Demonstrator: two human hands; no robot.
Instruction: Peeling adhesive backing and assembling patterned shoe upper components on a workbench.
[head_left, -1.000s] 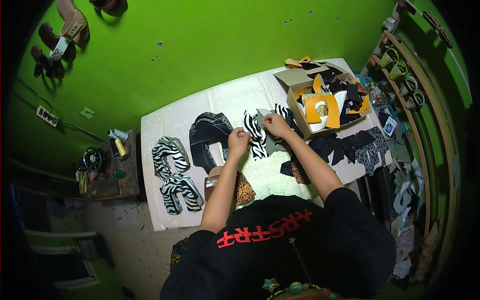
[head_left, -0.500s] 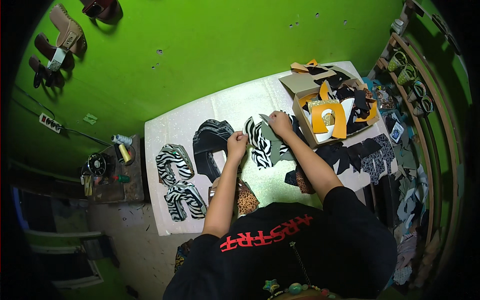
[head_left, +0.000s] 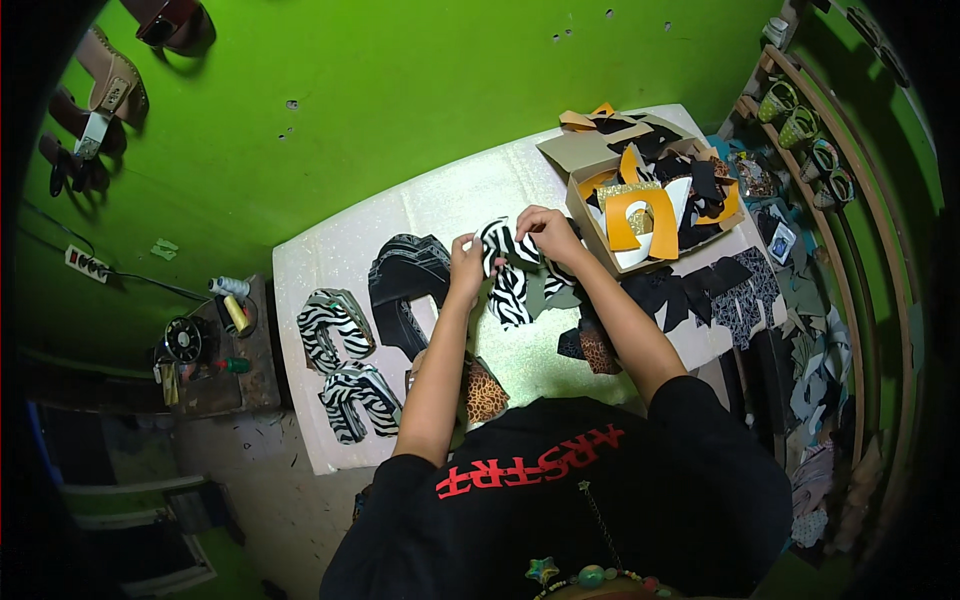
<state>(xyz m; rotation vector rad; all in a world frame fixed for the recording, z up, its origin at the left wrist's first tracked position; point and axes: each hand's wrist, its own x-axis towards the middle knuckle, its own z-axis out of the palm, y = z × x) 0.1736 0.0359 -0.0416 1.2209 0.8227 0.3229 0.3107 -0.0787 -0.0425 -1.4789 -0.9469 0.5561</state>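
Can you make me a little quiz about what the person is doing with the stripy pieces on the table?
1. True or false: both hands hold the same zebra-striped piece.
2. Which lies nearest the left hand? A) the black sole-shaped pieces B) the cardboard box C) the thread spools
3. Fill in: the box beside the right hand holds cut shapes in black, white and ______.

Key: 1 true. 2 A. 3 orange.
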